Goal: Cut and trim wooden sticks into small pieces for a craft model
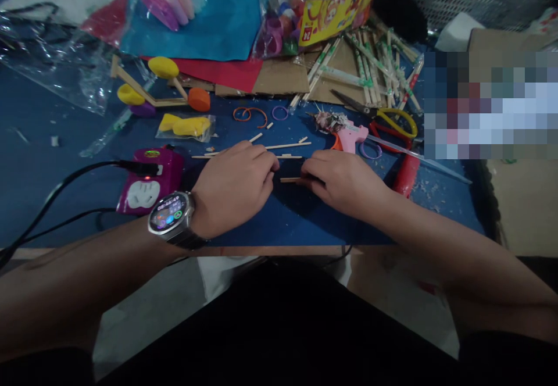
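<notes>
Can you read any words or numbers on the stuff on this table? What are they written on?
Nothing here can be read for sure.
Yellow bag label: red print and a small red tag, too blurred to read.
Wristwatch by the left hand: glowing digits and icons, too small to read.
Purple power socket: no readable marking.
Wrapped chopsticks: green print, too small.
Pixelated patch at the right: hidden.
</notes>
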Available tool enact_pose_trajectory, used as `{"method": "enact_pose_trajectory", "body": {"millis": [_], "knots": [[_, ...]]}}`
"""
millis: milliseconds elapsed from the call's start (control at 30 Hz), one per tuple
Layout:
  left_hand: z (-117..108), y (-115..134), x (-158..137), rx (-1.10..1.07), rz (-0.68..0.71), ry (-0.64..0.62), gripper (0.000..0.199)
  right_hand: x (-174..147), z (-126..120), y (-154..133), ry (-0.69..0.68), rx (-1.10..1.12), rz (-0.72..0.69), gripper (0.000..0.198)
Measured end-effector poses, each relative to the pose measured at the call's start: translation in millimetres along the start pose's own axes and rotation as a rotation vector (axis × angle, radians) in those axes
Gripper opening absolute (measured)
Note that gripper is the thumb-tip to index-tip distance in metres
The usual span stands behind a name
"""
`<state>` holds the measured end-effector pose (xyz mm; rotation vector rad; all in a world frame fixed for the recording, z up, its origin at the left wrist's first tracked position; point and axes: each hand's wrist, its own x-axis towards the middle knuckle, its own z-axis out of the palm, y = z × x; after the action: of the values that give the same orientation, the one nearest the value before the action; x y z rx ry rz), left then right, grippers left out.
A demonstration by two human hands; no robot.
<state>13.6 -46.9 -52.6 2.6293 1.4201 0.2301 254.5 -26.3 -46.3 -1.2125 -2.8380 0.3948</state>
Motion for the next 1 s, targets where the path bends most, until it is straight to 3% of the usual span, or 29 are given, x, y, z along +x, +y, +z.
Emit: {"method": "enact_pose_trajectory", "body": {"millis": [1000], "knots": [[-1.9, 1.2, -0.7, -0.005, 0.038, -0.007, 0.022, -1.6, 1.5, 3.4, 0.035, 0.027, -0.037, 0.018]]}}
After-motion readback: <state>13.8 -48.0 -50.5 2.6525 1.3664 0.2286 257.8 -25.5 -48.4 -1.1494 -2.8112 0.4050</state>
